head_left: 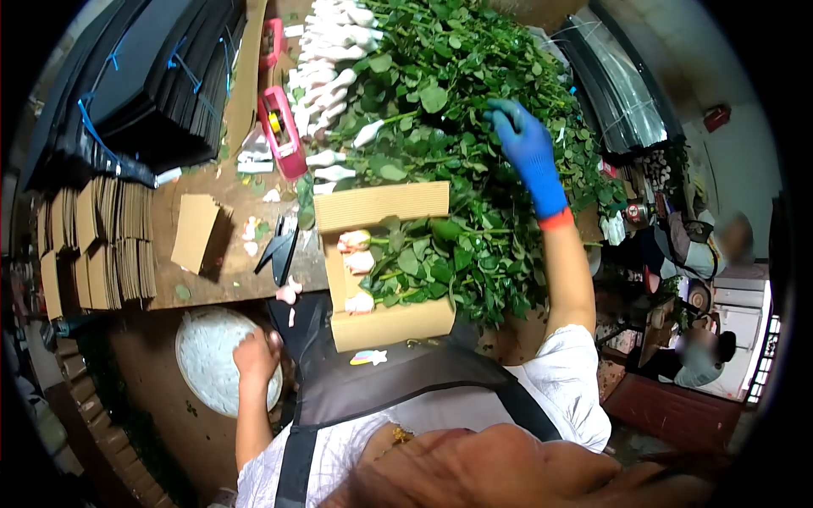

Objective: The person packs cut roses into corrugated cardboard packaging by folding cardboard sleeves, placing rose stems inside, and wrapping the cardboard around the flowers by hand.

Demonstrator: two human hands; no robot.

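My right hand (527,157), in a blue glove with a red cuff, is over the rose leaves (457,59), fingers stretched and apart. My bare left hand (257,356) is low at the left, in front of a round whitish basin (199,351), its fingers curled; what they hold, if anything, is hidden. Between my arms, a folded cardboard wrapper (385,203) lies open at the table edge. Inside it are several pale pink and peach roses (358,262), their leafy stems pointing right. Behind lie many rose buds in white sleeves (339,46).
On the table (190,288) lie a black stapler-like tool (278,251), a pink tape dispenser (284,135), a small cardboard stack (201,233) and petals. More folded cardboard (93,245) and black sheets (161,93) stand left. Two people (703,360) are at the far right.
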